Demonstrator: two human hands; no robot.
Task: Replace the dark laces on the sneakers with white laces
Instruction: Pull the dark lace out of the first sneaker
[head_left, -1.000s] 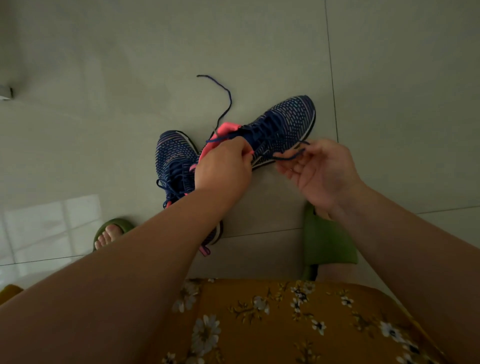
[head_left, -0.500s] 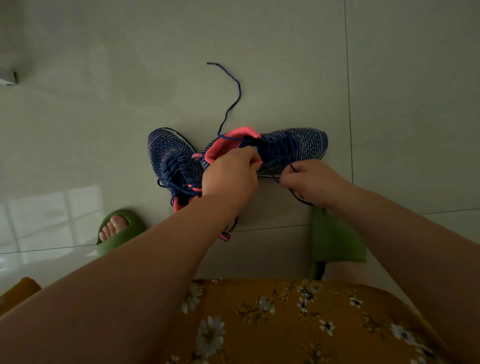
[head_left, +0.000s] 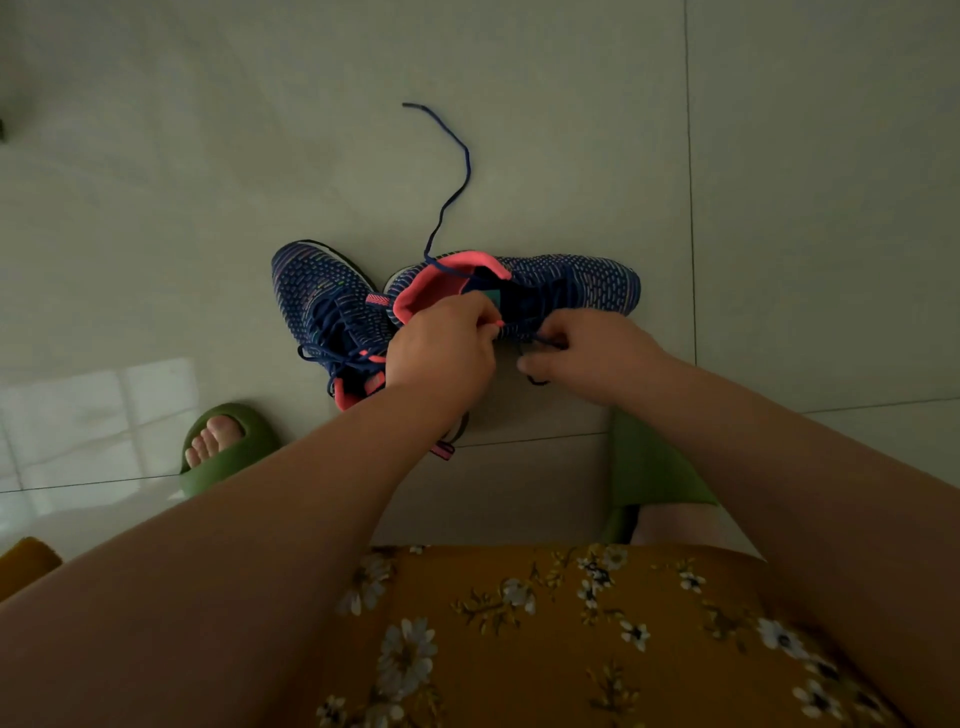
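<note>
Navy-pink sneakers (head_left: 571, 286); green slippers (head_left: 228, 457)

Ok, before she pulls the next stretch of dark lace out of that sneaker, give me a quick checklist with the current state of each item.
1. Left hand steadies the right-side sneaker at its pink collar: ok.
2. Right hand pinches the dark lace: ok.
3. Loose lace end lies free on the floor, unsnagged: ok.
4. Which eyelet comes next: cannot tell, fingers hide it.
5. Other sneaker laced, out of the way: ok.
6. White laces at hand: not ok, none in view.
</note>
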